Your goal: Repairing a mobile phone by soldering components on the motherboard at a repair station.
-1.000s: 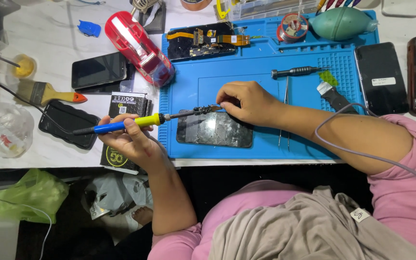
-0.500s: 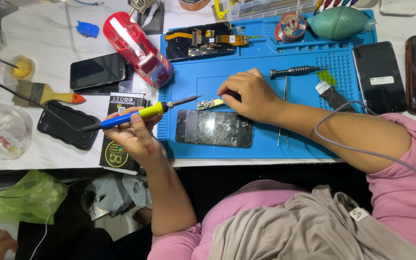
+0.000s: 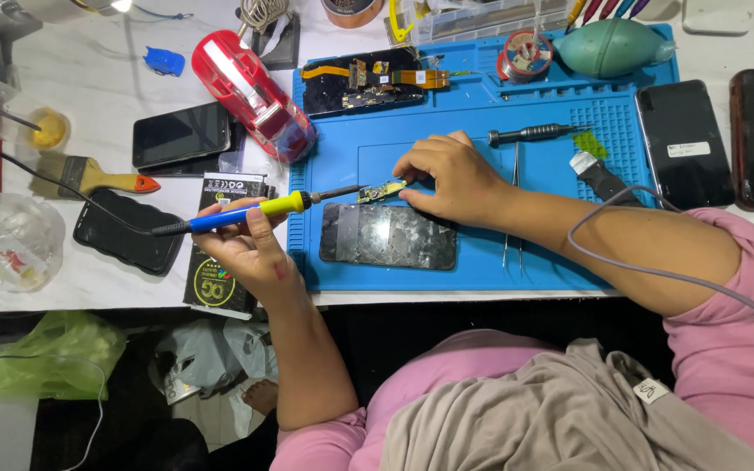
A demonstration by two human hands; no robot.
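The left hand grips a soldering iron by its blue and yellow handle, fingers curled tight around it, the iron lying nearly level with its tip pointing right toward a small circuit board. The tip sits just at the board's left end; whether it touches cannot be told. The right hand rests on the blue mat, its fingertips pressed down on the right end of the board, pinning it flat. The board lies near the middle of the mat, just above a cracked phone that lies flat with its dark back or screen up. Tweezers lie on the mat to the right of the hand, and a screwdriver lies beyond them, further up. At the top of the mat sit an opened phone, a solder reel and a green blower. Off the mat to the left are a red tape dispenser, a dark phone, a brush and a black case. The iron's cord runs left across the white table. Another phone lies at the mat's right edge.
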